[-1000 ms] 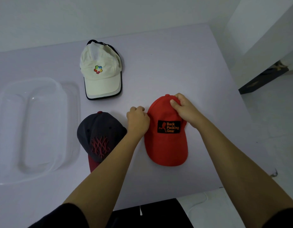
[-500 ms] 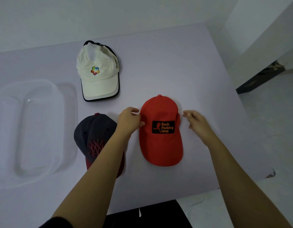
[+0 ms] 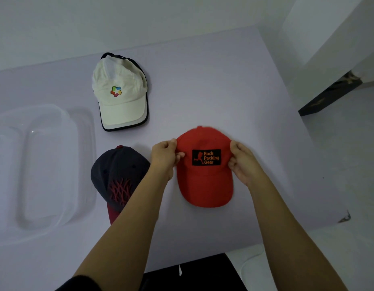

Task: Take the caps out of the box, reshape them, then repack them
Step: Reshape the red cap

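Note:
A red cap (image 3: 205, 181) with a black "Back Packing Gear" patch lies on the pale table (image 3: 224, 85), brim toward me. My left hand (image 3: 164, 157) pinches its left side and my right hand (image 3: 241, 161) grips its right side. A dark navy cap (image 3: 117, 171) with a red web design and maroon brim lies to the left, partly hidden by my left forearm. A cream cap (image 3: 119, 97) with a coloured logo rests farther back. The clear plastic box (image 3: 41, 169) stands at the left with nothing in it.
The table's right edge drops to a white floor, with a chipped corner (image 3: 345, 217) at the near right. A dark object (image 3: 328, 95) sits on the floor beyond. A white wall runs behind the table.
My right hand left the crown's top, hung open beside the red cap, and now grips its right side. My left hand stays on the left side. The view shifted slightly.

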`<state>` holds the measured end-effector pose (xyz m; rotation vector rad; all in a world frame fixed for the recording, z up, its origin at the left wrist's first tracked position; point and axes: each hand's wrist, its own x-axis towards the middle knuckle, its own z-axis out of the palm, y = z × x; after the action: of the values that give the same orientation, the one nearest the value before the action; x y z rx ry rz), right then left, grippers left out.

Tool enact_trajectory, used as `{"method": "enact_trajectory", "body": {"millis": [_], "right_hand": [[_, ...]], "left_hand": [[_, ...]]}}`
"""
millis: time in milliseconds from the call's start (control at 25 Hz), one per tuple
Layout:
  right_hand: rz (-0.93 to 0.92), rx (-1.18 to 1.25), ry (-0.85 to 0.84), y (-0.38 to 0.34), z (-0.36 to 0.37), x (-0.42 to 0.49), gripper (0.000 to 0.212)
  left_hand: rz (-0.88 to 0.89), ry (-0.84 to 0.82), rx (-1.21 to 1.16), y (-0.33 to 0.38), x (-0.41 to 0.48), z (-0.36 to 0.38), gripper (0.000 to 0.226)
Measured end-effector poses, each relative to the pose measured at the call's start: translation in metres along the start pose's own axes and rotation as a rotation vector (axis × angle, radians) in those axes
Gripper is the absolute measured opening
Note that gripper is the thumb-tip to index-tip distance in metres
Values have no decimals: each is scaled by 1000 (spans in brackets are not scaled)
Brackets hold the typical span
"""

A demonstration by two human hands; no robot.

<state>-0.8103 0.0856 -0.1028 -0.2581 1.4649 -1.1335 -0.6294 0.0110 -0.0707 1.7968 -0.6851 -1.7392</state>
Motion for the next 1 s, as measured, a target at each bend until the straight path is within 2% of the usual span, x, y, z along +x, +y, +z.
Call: {"method": "enact_trajectory", "body": {"millis": [120,360,560,680,880,1000], "right_hand": [[1,66,8,-3,-3,-2,20],[48,-270,-58,-17,-2,-8,22],[99,-27,-10,-17,10,-11,26],[83,8,0,-18,10,-9,28],[54,-178,1,-18,14,-11,30],[-6,-391,44,-23,16,-15,34]], "left_hand": [[45,5,100,0,4,-5,22],[63,-102,117,-1,-5,-9,25],[140,-53,92,-8,-15,-4,22],[136,-43,45,-9,-17,-4,23],[127,17,129,-13,-10,-4,28],[75,-5,165,-3,-12,-5,22]]}}
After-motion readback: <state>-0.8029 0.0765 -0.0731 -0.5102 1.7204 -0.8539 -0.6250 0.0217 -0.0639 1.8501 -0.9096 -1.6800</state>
